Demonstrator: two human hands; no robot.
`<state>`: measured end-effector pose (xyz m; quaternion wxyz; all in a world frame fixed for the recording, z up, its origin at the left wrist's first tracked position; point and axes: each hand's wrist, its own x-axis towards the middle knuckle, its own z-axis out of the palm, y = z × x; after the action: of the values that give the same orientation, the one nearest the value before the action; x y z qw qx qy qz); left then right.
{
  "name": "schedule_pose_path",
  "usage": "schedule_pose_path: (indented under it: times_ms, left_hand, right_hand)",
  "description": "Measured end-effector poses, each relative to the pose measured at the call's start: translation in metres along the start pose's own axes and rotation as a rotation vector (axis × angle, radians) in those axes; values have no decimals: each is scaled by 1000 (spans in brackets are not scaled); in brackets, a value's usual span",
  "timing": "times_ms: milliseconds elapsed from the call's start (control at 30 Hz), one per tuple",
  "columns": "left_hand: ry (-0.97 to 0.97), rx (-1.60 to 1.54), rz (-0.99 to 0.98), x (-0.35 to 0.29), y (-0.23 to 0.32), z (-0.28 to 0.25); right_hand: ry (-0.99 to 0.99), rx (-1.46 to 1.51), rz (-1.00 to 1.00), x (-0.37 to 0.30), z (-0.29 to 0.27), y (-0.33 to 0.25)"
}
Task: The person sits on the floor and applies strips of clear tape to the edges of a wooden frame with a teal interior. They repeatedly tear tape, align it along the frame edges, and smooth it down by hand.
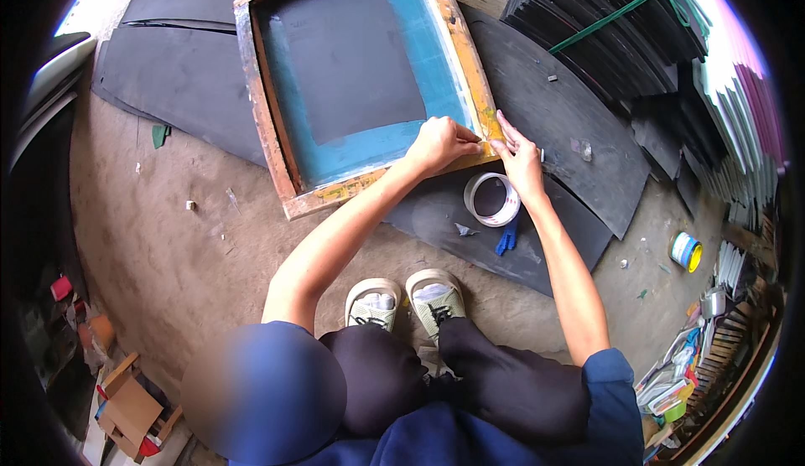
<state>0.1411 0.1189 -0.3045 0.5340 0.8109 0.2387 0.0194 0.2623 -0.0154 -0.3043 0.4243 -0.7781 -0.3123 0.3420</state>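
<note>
A screen-printing frame (329,198) with paint-stained wooden bars lies in front of me. Blue-green mesh (369,147) borders a large dark rectangle (352,64) inside it. At the near right corner my left hand (442,143) is closed, fingertips pinched against the wood. What they pinch is too small to make out. My right hand (520,157) rests at the outside of that same corner, fingers stretched along the right bar and thumb apart from them, close to the left fingertips. A roll of clear tape (472,208) lies just below my right hand.
Dark flat sheets (180,89) lie under and around the frame on the brown floor. Green cord (604,22) ties a stack of black sheets (579,34) at the far right. A small blue object (506,238) is beside the tape. A blue-and-yellow roll (686,252) sits farther right.
</note>
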Motion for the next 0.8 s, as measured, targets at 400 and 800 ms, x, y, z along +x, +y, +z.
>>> schedule_pose_path:
  times_ms: [400, 800]
  left_hand:
    - [199, 349, 213, -57, -28, -11]
    - [220, 902, -126, -260, -81, -76]
  right_hand:
    - [309, -545, -428, -13, 19, -7]
    - [-324, -889, -1030, -49, 161, -70]
